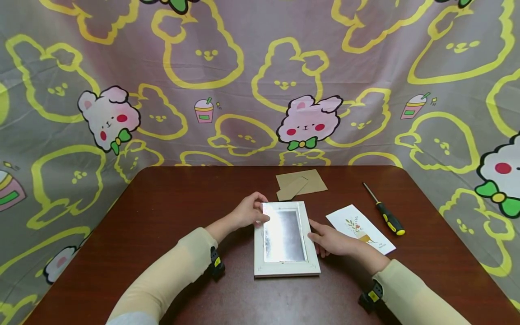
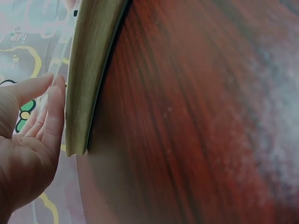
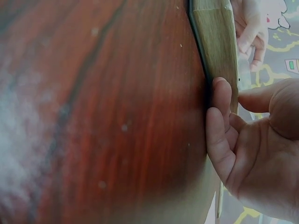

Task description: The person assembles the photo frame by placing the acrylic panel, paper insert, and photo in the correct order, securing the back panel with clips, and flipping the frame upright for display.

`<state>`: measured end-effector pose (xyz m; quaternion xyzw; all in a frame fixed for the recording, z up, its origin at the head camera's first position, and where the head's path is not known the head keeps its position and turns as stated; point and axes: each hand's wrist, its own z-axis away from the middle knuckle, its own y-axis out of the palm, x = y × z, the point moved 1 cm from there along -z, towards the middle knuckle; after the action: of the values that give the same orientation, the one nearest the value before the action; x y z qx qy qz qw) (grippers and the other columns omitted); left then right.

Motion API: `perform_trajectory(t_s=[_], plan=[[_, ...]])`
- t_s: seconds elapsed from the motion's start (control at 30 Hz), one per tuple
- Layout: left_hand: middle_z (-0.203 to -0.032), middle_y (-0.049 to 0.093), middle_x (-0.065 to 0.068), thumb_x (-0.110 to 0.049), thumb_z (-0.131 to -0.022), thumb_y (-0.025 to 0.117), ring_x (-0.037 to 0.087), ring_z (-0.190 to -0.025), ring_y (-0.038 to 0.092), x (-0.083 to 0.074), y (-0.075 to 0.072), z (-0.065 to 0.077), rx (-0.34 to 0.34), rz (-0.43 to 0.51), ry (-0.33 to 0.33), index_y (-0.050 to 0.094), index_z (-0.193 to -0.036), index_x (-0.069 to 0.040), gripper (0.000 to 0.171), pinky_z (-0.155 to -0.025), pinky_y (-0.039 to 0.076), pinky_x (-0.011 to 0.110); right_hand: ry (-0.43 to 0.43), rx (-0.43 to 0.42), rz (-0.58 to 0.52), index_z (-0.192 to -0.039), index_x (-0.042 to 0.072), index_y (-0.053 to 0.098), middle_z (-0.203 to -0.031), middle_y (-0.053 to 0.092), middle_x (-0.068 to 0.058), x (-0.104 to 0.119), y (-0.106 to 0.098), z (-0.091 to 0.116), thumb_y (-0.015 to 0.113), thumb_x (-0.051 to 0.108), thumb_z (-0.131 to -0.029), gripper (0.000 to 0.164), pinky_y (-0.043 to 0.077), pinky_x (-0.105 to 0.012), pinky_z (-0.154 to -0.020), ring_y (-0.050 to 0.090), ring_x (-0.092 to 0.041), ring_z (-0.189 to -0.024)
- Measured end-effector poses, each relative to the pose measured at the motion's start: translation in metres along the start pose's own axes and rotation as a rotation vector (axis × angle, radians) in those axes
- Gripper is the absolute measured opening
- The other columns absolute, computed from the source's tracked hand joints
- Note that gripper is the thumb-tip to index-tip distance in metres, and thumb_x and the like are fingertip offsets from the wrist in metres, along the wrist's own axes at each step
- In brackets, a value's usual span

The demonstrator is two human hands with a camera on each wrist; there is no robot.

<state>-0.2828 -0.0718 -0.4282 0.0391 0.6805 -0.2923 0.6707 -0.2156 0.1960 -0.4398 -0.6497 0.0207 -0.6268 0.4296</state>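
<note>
A white picture frame [image 1: 287,269] with unpainted wooden sides [image 2: 88,84] lies on the brown table in the head view. Glare covers the clear sheet [image 1: 280,237] over its opening. My left hand [image 1: 248,211] is at the frame's upper left corner. In the left wrist view, that hand's thumb and fingers pinch the edge of the clear sheet [image 2: 60,56], which stands a little off the frame. My right hand [image 1: 331,239] grips the frame's right side, thumb on the top edge and fingers against the wooden side [image 3: 217,46].
A printed card [image 1: 349,216] with a plant picture lies partly behind my right forearm. Further right is a screwdriver [image 1: 383,210] with a black and yellow handle. A brown board [image 1: 314,180] with a smaller flap [image 1: 292,187] lies behind the frame. A patterned curtain [image 1: 252,90] hangs behind.
</note>
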Motion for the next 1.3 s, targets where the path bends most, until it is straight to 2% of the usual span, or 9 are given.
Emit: perform_trajectory(t_s=[0.27,0.57,0.7,0.93,1.3], plan=[[-0.072,0.055,0.001,0.000,-0.081,0.077,0.012,-0.050,0.045,0.0021,-0.0027,-0.0005,0.015,-0.151,0.047,0.056,-0.122,-0.001,0.047,-0.044,0.039,0.025,0.006,-0.002,0.004,-0.147,-0.014,0.017,-0.061,0.053,-0.005,0.0004,0.0000,-0.0003,0.043,0.010,-0.104,0.056,0.044,-0.035,-0.047,0.053,-0.020,-0.048],[-0.073,0.053,0.003,-0.002,-0.082,0.077,0.011,-0.055,0.048,-0.0019,-0.0025,0.0016,0.031,-0.191,0.059,0.059,-0.119,-0.002,0.041,-0.049,0.047,0.030,-0.001,-0.009,0.010,-0.147,-0.015,0.016,-0.060,0.053,-0.004,0.0018,0.0008,-0.0007,0.042,0.008,-0.104,0.055,0.045,-0.033,-0.046,0.053,-0.018,-0.047],[-0.076,0.053,0.003,-0.004,-0.083,0.077,0.012,-0.056,0.049,-0.0010,-0.0018,0.0001,0.006,-0.241,0.075,0.061,-0.116,-0.002,0.036,-0.049,0.048,0.030,-0.002,-0.012,0.016,-0.147,-0.015,0.016,-0.060,0.053,-0.004,0.0015,0.0007,-0.0004,0.042,0.008,-0.104,0.055,0.045,-0.033,-0.046,0.053,-0.018,-0.047],[-0.078,0.054,0.001,-0.012,-0.081,0.080,0.011,-0.063,0.049,0.0003,0.0002,-0.0034,-0.057,-0.430,0.143,0.065,-0.107,-0.004,0.031,-0.056,0.041,0.024,0.004,-0.014,0.018,-0.147,-0.015,0.017,-0.060,0.053,-0.004,0.0023,0.0014,-0.0007,0.043,0.008,-0.104,0.055,0.045,-0.034,-0.047,0.053,-0.019,-0.047],[-0.082,0.054,0.006,-0.018,-0.079,0.083,0.013,-0.072,0.048,-0.0036,0.0054,-0.0035,-0.120,-0.574,0.179,0.066,-0.095,-0.005,0.027,-0.065,0.042,0.026,-0.001,-0.020,0.037,-0.146,-0.015,0.017,-0.060,0.053,-0.004,0.0030,0.0013,0.0000,0.043,0.009,-0.104,0.055,0.045,-0.035,-0.047,0.052,-0.019,-0.047]])
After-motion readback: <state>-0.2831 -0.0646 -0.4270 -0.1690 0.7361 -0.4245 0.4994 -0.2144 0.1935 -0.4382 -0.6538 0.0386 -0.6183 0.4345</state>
